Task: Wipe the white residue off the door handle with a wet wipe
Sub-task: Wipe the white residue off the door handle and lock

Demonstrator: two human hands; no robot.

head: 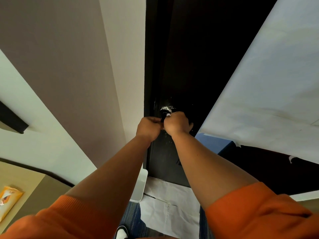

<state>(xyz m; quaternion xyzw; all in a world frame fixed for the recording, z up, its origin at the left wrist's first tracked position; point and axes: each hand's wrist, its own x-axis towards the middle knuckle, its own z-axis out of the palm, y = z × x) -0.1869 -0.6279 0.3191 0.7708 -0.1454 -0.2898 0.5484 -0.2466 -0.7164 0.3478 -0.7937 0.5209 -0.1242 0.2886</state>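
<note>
Wiping step in hand: right hand (176,122) curled round a wet wipe (168,115), only a white sliver showing at its fingertips, pressed to the lower side of the door handle (165,111) on the dark door (189,66). Left hand (149,125) curled, touching the right; cannot tell what it grips. White residue (166,107) shows on the handle's top and the door face just above. Judgement: next move calls for carrying the wipe up over the top. Wall (120,83) just left of the handle; paper sheet (259,83) near on the right; open room above
</note>
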